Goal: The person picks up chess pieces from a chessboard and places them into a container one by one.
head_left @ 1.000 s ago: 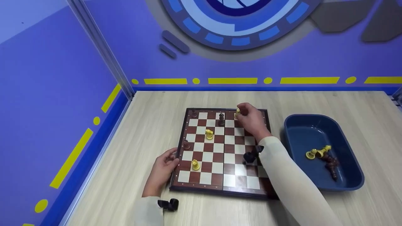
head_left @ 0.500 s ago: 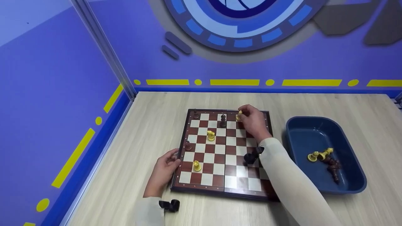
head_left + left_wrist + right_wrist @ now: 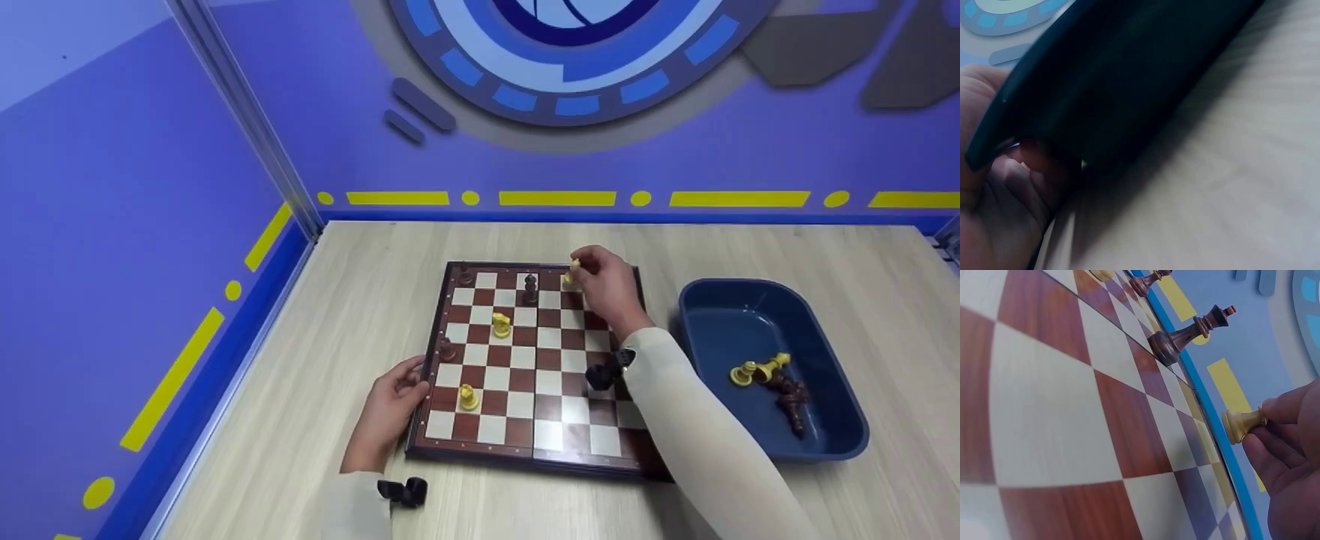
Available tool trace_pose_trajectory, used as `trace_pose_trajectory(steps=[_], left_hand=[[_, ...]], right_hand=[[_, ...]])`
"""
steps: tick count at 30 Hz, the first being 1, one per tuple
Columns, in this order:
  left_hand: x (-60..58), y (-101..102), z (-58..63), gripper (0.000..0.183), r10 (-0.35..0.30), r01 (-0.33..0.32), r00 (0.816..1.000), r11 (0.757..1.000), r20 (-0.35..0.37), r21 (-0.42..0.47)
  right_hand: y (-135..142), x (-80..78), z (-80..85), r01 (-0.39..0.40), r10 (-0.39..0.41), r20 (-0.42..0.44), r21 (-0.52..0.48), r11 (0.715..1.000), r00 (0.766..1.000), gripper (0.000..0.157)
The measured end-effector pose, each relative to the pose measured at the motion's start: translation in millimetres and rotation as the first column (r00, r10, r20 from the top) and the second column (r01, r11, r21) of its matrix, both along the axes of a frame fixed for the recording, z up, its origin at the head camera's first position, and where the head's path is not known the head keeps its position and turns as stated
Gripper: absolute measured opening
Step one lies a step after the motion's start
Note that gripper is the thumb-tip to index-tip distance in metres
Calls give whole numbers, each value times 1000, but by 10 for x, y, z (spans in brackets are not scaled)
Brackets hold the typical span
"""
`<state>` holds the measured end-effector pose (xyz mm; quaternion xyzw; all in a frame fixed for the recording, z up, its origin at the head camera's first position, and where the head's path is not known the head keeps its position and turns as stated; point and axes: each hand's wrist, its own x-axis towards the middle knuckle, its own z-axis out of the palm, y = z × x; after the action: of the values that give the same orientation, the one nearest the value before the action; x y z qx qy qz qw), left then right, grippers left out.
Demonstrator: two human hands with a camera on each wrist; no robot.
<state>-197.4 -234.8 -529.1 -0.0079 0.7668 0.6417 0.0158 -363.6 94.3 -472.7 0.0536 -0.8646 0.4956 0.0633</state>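
Near the far edge of the chessboard (image 3: 551, 405), my right hand (image 3: 611, 296) pinches a pale yellow chess piece (image 3: 571, 275) between thumb and fingertips. In the right wrist view the piece's (image 3: 1237, 424) round base shows, while fingers hide its top. My left hand (image 3: 386, 409) grips the board's left edge, thumb at the rim; the left wrist view has the board's dark side (image 3: 1106, 79) with fingers beneath. A dark king (image 3: 530, 289) stands left of the pinched piece. A yellow knight (image 3: 501, 325), another yellow piece (image 3: 469, 397) and small dark pieces (image 3: 465, 276) stand on the left half.
Right of the board sits a blue tray (image 3: 851, 405) with yellow pieces (image 3: 744, 373) and dark red pieces (image 3: 793, 401) lying in it. The wooden table (image 3: 330, 322) meets blue walls (image 3: 150, 187) at the left and back.
My right hand, with the yellow piece, has shifted slightly to the right over the board's far edge. The left hand keeps its place, and the other pieces stand as before.
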Motion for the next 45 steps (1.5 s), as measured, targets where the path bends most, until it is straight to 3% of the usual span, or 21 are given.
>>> trace_pose_trajectory(steps=[15,32,45], left_hand=[[16,47,-58,46,12,-12,1000,1000,-5,-17],[3,27,-22,47,14,-14,1000,1000,10,-24],[1,37,16,47,51,-51,999,999,14,-11]], right_hand=[[124,143,78,-5,4,61,9,1000,998,22],[275,297,255,-9,8,6,59,998,1000,23],[463,417,327,-20,22,-39,52,998,999,20]])
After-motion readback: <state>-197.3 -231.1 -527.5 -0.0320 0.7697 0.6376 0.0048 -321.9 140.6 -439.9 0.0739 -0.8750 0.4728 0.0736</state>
